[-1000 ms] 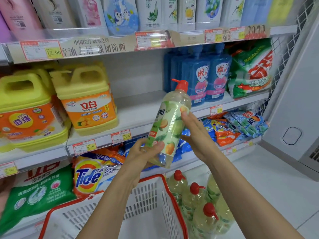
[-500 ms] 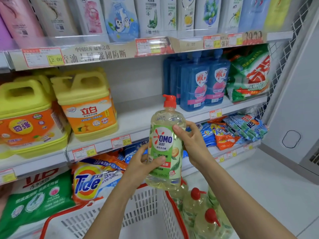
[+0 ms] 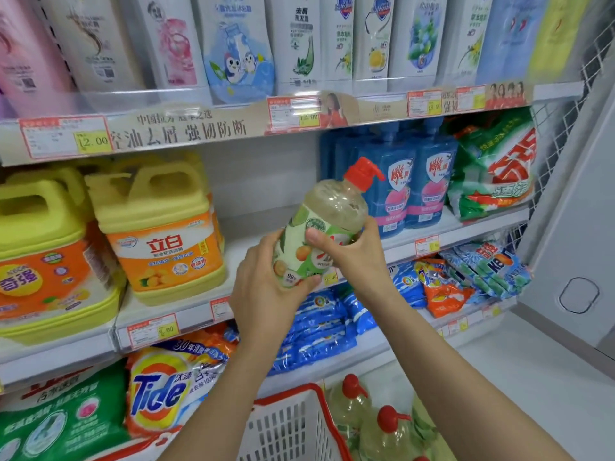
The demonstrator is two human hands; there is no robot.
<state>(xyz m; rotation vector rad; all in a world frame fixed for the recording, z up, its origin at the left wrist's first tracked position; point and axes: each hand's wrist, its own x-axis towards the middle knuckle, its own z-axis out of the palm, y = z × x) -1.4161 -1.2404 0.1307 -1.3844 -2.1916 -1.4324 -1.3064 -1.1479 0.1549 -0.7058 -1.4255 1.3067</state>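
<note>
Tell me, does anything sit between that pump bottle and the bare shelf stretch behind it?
Nothing visible does. The left hand and right hand hold the pump bottle tilted before the bare shelf stretch; the yellow jug stands left of that gap, the blue bottles right.

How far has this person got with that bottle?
Done: the clear, yellowish pump bottle with a red top is off the shelves, gripped by the left hand and right hand. In hand: it is held tilted before the white middle shelf. To do: it rests neither on a shelf nor in the white red-rimmed basket below.
</note>
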